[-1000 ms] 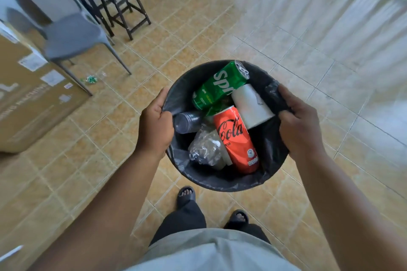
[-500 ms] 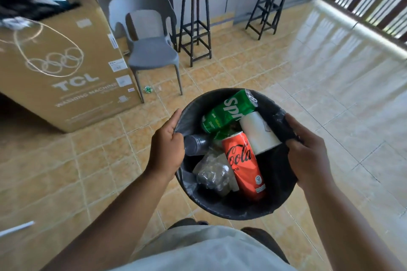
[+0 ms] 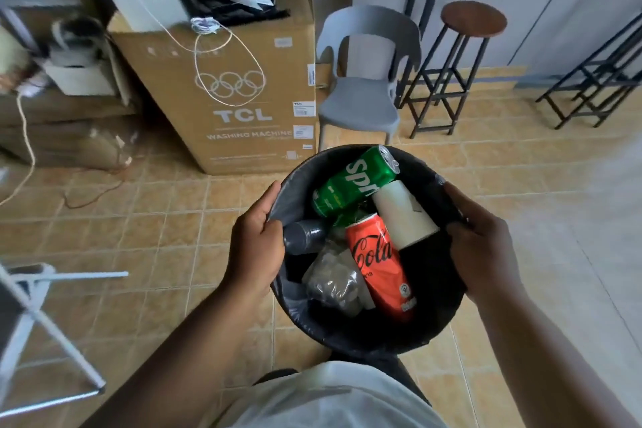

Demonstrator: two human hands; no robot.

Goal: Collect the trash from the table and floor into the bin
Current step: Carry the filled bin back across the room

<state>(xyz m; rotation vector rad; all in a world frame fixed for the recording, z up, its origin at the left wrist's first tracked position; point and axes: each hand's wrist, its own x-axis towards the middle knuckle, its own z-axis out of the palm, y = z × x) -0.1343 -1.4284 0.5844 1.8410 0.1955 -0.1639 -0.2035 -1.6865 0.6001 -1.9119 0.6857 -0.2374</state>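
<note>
Black-lined bin point(image 3: 364, 340) sits mid-frame, held above the tiled floor point(image 3: 139, 219); left hand point(image 3: 258, 247) and right hand point(image 3: 483, 254) each curl over its rim. Green can point(image 3: 351, 184), red can point(image 3: 378, 261) and paper cup point(image 3: 404, 215) lie inside. Collecting seems nearly finished; the next move is probably checking for leftovers, keeping the bin level.

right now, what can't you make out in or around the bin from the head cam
Head view:
- Bottom of the bin: buried under the red can, green can, white cup and crumpled plastic.
- Floor beneath the bin, gripped by left hand and right hand: blocked by it.
- Shelf clutter, left edge: blurred.
- White stand, lower left: cut off by the frame.
</note>
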